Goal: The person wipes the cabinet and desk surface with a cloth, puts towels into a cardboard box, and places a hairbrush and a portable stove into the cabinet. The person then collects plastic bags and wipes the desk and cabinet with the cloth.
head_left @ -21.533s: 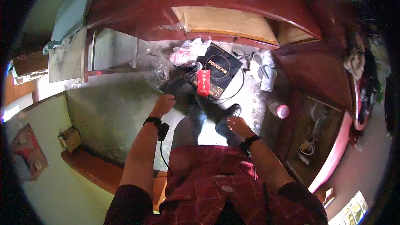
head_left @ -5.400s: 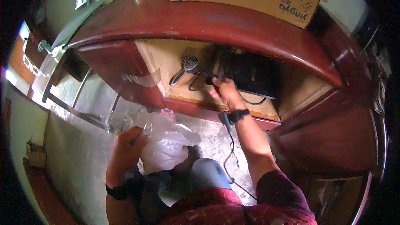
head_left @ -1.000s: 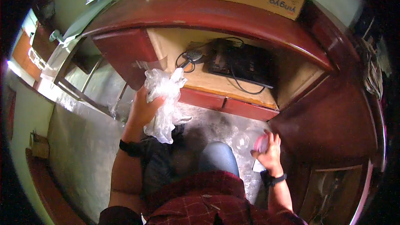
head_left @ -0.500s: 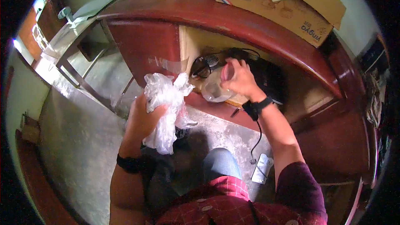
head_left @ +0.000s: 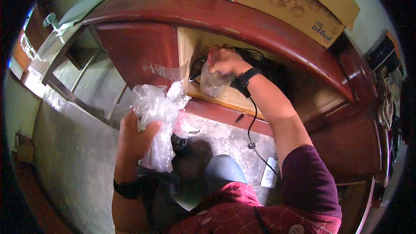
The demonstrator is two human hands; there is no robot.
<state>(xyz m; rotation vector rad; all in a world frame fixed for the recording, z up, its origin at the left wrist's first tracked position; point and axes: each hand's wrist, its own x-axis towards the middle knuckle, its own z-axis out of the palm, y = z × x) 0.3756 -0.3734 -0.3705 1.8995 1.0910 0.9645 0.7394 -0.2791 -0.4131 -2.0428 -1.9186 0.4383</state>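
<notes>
Moved since one second ago: a clear jar (head_left: 215, 86), carried from beside the floor at right up to the cabinet opening. My right hand (head_left: 230, 63) has come with it, fingers curled around its top from above; a reddish lid (head_left: 211, 56) shows partly beneath them. Jar is smooth, rounded and transparent, standing roughly upright at the left part of the opening, over the front edge of the pale wooden shelf (head_left: 242, 100). I cannot tell whether its base touches the wood.

My left hand (head_left: 138, 138), at near left, is closed around bunched white plastic bags (head_left: 158, 109), thumb laid across them. Film is thin, glossy and heavily crumpled; a red-tinted fold (head_left: 184, 125) shows at its right side.

Cabinet (head_left: 141, 45) is dark red with a polished, curved top edge, worn pale in spots. Transparent film (head_left: 169, 72) is stuck to its left door. Right of my hand, within the compartment, lies a dark appliance (head_left: 274, 71), mostly hidden. On the far top sits a printed cardboard box (head_left: 290, 4). Near right, a flat rectangular phone (head_left: 269, 173) lies on the mottled grey floor (head_left: 229, 136).
</notes>
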